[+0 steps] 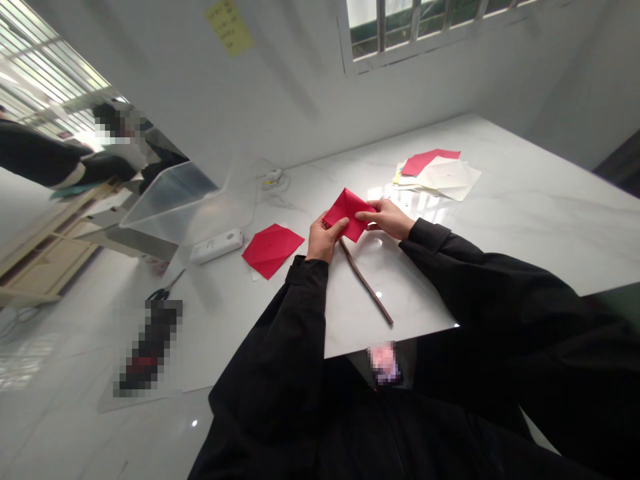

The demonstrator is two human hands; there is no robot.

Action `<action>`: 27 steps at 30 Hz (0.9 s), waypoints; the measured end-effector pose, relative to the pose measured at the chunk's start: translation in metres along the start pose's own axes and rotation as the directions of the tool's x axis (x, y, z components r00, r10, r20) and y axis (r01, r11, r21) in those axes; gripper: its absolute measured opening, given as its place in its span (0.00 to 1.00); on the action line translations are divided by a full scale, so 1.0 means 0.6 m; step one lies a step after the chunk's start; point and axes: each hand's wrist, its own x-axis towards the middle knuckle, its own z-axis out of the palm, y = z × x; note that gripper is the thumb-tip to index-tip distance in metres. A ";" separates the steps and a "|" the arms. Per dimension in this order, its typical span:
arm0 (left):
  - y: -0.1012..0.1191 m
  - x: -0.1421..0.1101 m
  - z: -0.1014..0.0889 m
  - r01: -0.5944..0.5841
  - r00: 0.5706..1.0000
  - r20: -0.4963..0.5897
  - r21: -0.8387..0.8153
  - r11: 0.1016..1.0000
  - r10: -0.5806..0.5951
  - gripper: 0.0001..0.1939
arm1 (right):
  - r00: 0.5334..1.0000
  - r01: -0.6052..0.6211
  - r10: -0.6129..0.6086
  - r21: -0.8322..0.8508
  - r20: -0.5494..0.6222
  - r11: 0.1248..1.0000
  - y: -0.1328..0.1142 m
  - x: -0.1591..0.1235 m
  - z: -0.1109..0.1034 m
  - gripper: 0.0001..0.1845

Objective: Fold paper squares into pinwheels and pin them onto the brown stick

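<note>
Red paper [346, 215], apparently folded into a rough kite shape, is held between both hands over the table [505, 220], toward its near edge. Left hand [326, 240] closes narrowly on the paper's lower left side, thumb on top. Right hand [387, 219] pinches the right corner between thumb and fingers. Whether the paper touches the table cannot be told. Brown strip [367, 283] lies just below the hands, angled toward the near edge. Second red sheet [273, 250] rests left of the hands, over a white sheet [256, 275]. Power strip [217, 246] sits nearer the left edge, with scissors [165, 288] by that edge. Paper stack [437, 175] lies toward the far edge. For a clean fold, edges are best matched before creasing, with both hands stopping the layers from sliding.
</note>
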 end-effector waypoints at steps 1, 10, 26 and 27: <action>-0.002 0.001 -0.001 -0.012 1.000 -0.012 0.003 1.000 0.012 0.31 | 1.000 0.000 0.000 -0.009 0.010 1.000 -0.001 -0.001 0.000 0.11; -0.009 0.006 -0.004 -0.062 0.998 -0.027 0.000 0.998 0.062 0.30 | 0.998 -0.014 0.017 -0.061 0.060 0.998 -0.008 -0.009 0.000 0.12; -0.005 -0.001 -0.002 -0.105 0.994 0.012 0.155 0.982 0.104 0.31 | 0.991 0.086 -0.086 0.002 0.100 0.996 0.011 0.004 -0.009 0.26; -0.006 -0.001 -0.001 -0.105 0.995 0.014 0.149 0.983 0.104 0.32 | 0.992 0.086 -0.086 -0.001 0.092 0.996 0.011 0.004 -0.010 0.26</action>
